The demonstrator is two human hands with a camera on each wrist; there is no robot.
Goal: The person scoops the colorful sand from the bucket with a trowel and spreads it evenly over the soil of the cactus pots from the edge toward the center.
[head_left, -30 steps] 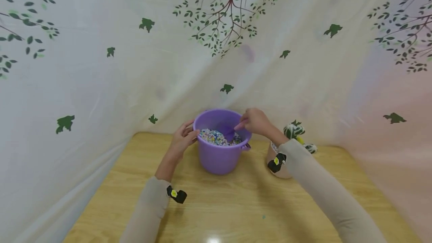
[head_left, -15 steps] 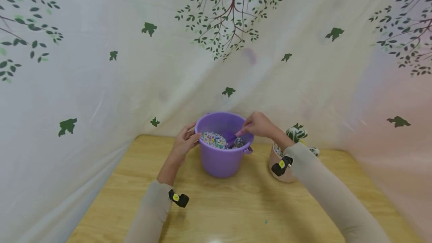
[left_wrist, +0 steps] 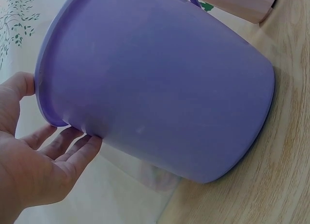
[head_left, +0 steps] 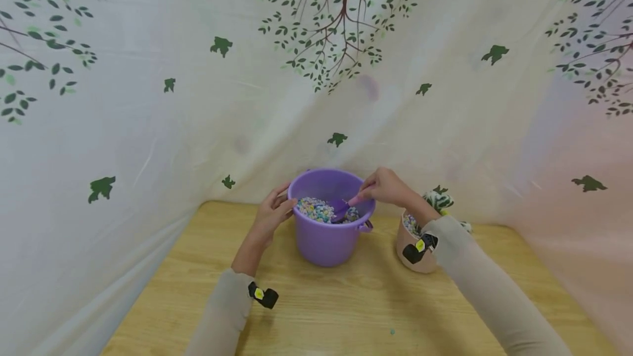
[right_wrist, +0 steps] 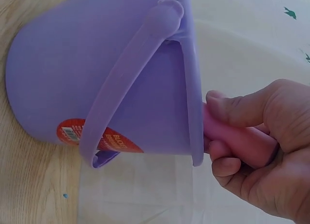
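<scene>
The small scoop with a purple blade and a thick pink handle (head_left: 340, 210) stood tilted inside the round purple plastic bucket (head_left: 327, 246), its blade among the fine multicoloured granules (head_left: 314, 210). It looked light and stiff, hard to break, though its smooth handle might twist under a full blade — so the thick pink part, behind the blade, seemed the place to hold. The right grip (head_left: 386, 187) had that part wrapped firmly, thumb against one side and fingers curled round the other, above the bucket's right rim; the right forearm (head_left: 494, 290) slanted in from the near right. The left grip (head_left: 272, 210) — loosely bent — held the bucket's left rim, thumb at the edge, fingertips against the outer wall, steadying what was probably the heavier load.
</scene>
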